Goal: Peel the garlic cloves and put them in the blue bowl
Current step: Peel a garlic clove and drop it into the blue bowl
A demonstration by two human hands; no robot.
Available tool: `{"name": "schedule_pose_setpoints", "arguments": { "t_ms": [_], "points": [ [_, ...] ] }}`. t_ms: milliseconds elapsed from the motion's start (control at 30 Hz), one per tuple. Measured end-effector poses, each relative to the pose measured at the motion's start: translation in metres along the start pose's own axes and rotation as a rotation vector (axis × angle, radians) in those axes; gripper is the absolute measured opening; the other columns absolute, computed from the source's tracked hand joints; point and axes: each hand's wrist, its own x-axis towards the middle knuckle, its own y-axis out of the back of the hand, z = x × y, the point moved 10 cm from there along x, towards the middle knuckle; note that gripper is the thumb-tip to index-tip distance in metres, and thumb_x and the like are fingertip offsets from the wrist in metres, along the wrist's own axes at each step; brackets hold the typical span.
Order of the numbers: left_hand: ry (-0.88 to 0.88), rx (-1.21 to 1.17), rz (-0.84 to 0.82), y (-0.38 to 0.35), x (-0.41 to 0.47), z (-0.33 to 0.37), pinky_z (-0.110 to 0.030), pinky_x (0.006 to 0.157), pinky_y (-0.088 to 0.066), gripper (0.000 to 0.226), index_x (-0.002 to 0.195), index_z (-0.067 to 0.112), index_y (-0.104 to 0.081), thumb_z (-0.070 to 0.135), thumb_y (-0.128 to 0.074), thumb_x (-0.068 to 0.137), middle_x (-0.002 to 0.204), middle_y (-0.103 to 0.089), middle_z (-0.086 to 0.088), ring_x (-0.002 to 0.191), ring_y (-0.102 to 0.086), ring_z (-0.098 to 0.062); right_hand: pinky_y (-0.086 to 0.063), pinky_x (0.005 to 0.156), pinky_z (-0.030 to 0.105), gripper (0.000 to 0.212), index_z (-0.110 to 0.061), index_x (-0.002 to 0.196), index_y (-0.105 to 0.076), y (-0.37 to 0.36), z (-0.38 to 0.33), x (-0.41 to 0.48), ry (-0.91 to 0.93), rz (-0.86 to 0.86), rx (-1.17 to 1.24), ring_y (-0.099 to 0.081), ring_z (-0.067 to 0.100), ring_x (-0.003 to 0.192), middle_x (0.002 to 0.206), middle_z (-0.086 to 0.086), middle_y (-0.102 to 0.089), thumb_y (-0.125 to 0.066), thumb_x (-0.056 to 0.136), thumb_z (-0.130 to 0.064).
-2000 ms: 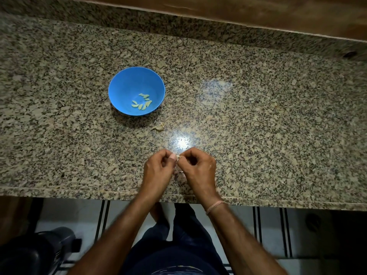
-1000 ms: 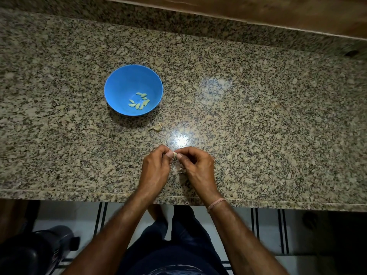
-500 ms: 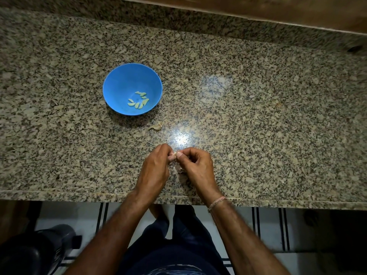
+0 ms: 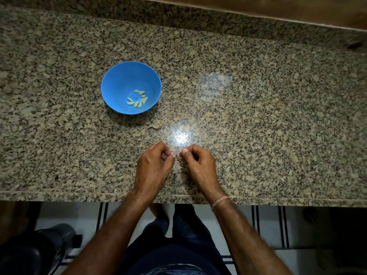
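The blue bowl [image 4: 119, 80] sits on the counter [image 4: 258, 116] with peeled cloves [image 4: 138, 99] inside and a scrap of skin [image 4: 155, 125] just beside it. The left hand [image 4: 154, 167] is curled, but I cannot tell what it holds. The right hand [image 4: 198, 165] pinches a garlic clove [image 4: 180, 150] at its fingertips.

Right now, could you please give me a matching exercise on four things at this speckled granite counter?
Things: 1 round blue plastic bowl; 2 pale green peeled garlic cloves; 3 papery beige garlic scrap; 4 small pale garlic clove.
Places: A pinched by the right hand; B inside the bowl; C upright on the speckled granite counter; D lying loose just outside the bowl.
Pairs: 1-C; 2-B; 3-D; 4-A.
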Motion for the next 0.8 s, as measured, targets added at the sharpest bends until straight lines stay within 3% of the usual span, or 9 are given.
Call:
{"name": "schedule_pose_setpoints", "arguments": {
  "t_ms": [133,267,400,467,567,667,800],
  "points": [
    [-0.023,0.019,0.023,0.004,-0.001,0.002,-0.028,0.066,-0.053,0.002,0.096,0.02,-0.071,0.02,-0.072,0.097,0.088,-0.068,0.01,0.077,-0.061,-0.008,-0.05,0.07,0.015,0.027,-0.025,0.079,-0.065,0.004,0.001,0.0,-0.02,-0.004,-0.014,-0.058,-0.001,0.069,0.075,-0.007,-0.065,-0.061,0.105,-0.03],
    [-0.008,-0.104,0.004,0.004,0.001,0.011,-0.021,0.08,-0.053,0.021,0.119,0.022,-0.074,0.015,-0.066,0.101,0.111,-0.072,0.01,0.096,-0.065,-0.004,-0.05,0.068,0.017,0.028,-0.021,0.08,-0.066,0.002,-0.001,0.001,-0.022,-0.033,-0.039,-0.057,0.001,0.068,0.075,-0.004,-0.064,-0.061,0.105,-0.033],
    [0.086,-0.24,-0.037,-0.004,0.004,0.006,-0.021,0.075,-0.054,0.006,0.099,0.027,-0.074,0.023,-0.07,0.098,0.093,-0.073,0.015,0.09,-0.067,0.0,-0.043,0.061,0.013,0.029,-0.017,0.08,-0.064,-0.005,-0.006,-0.001,-0.007,-0.094,-0.006,-0.048,0.0,0.063,0.072,-0.008,-0.056,-0.061,0.105,-0.032],
    [0.156,-0.261,-0.029,-0.006,0.003,-0.002,-0.023,0.071,-0.052,0.006,0.093,0.027,-0.071,0.027,-0.069,0.099,0.087,-0.072,0.012,0.085,-0.067,-0.002,-0.046,0.064,0.017,0.025,-0.02,0.081,-0.065,-0.005,-0.005,-0.001,0.003,-0.093,-0.003,-0.053,0.001,0.066,0.073,-0.01,-0.06,-0.062,0.104,-0.029],
    [0.282,-0.365,-0.007,-0.006,-0.002,-0.015,-0.035,0.071,-0.057,0.016,0.092,0.025,-0.071,0.036,-0.063,0.102,0.085,-0.072,0.004,0.084,-0.069,-0.014,-0.056,0.081,0.02,0.01,-0.021,0.102,-0.074,0.003,-0.005,0.0,0.081,-0.017,-0.074,-0.067,0.002,0.089,0.097,-0.011,-0.073,-0.067,0.101,-0.015],
    [0.33,-0.401,0.001,-0.009,-0.004,-0.023,-0.045,0.078,-0.062,0.023,0.092,0.025,-0.072,0.042,-0.062,0.102,0.086,-0.073,0.003,0.085,-0.071,-0.016,-0.056,0.087,0.02,0.019,-0.021,0.115,-0.075,0.005,-0.017,-0.003,0.163,0.001,-0.068,-0.069,0.004,0.101,0.109,-0.01,-0.074,-0.071,0.098,-0.014],
    [0.316,-0.372,-0.012,-0.013,-0.004,-0.016,-0.04,0.075,-0.062,0.026,0.092,0.025,-0.076,0.042,-0.06,0.104,0.084,-0.075,0.006,0.083,-0.073,-0.011,-0.062,0.09,0.033,0.009,-0.01,0.103,-0.077,0.0,-0.021,-0.005,0.11,0.002,0.114,-0.074,0.012,0.097,0.099,-0.002,-0.078,-0.075,0.096,-0.016]
  ]
}}
